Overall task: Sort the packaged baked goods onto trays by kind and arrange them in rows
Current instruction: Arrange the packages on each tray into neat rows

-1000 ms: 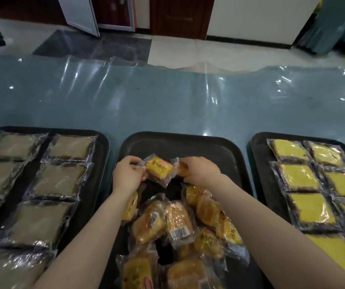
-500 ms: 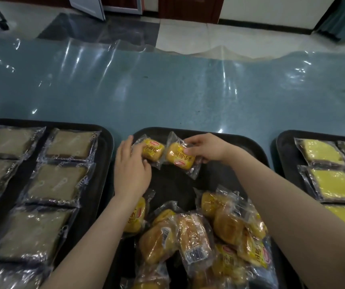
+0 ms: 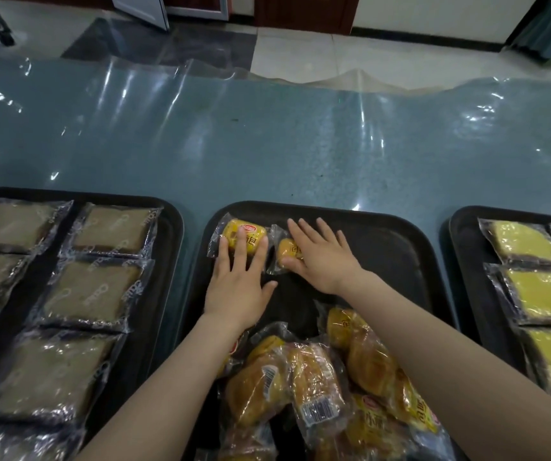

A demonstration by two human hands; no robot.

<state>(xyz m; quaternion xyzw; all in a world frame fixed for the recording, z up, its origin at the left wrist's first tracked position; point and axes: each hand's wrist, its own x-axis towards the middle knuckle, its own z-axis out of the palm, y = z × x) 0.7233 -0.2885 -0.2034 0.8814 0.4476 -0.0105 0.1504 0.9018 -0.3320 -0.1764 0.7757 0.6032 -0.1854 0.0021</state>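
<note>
Buns are pressed flat by open hands: left hand point(image 3: 238, 287) on first bun point(image 3: 243, 239), right hand point(image 3: 322, 257) on second bun point(image 3: 287, 252), so a row is started at middle tray point(image 3: 383, 234) top.

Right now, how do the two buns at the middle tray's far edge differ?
The left bun shows its yellow label, with the left hand flat across its near part; the right bun is mostly hidden beneath the right hand. Both lie wrapped, side by side, on the middle tray.
</note>
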